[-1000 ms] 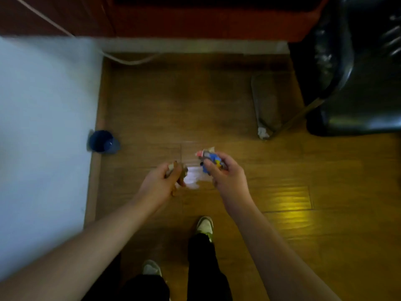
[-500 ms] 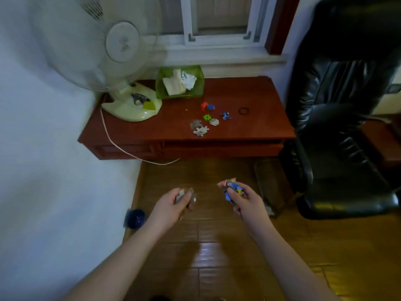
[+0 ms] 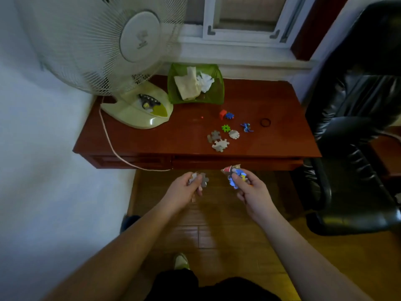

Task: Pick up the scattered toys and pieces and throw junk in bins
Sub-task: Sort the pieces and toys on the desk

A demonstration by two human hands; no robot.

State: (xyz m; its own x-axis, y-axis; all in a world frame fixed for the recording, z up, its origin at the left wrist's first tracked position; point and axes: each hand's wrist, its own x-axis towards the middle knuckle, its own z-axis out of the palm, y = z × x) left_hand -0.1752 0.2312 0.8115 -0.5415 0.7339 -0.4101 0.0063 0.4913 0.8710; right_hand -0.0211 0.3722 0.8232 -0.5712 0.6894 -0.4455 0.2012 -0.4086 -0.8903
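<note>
My left hand [image 3: 185, 190] grips grey puzzle pieces [image 3: 202, 179] above the wooden floor. My right hand [image 3: 251, 190] holds a bunch of small coloured pieces [image 3: 235, 174], blue, red and white. Both hands hover just in front of the low red-brown table [image 3: 152, 137]. On the table lie grey puzzle pieces [image 3: 220, 141], a green gear toy [image 3: 225, 128], a red and blue toy [image 3: 225, 115], a small blue figure [image 3: 246, 127] and a black ring [image 3: 265, 122]. A green mesh bin [image 3: 214, 92] at the table's back holds crumpled paper.
A white desk fan [image 3: 112, 51] stands on the table's left, its cord [image 3: 112, 146] hanging over the front edge. A black leather chair [image 3: 355, 131] fills the right. A white wall runs along the left, with a dark blue object [image 3: 129, 221] at its foot.
The view has lifted from the floor to the table, fan and window. Both hands kept their pieces and moved up toward the table's front edge.
</note>
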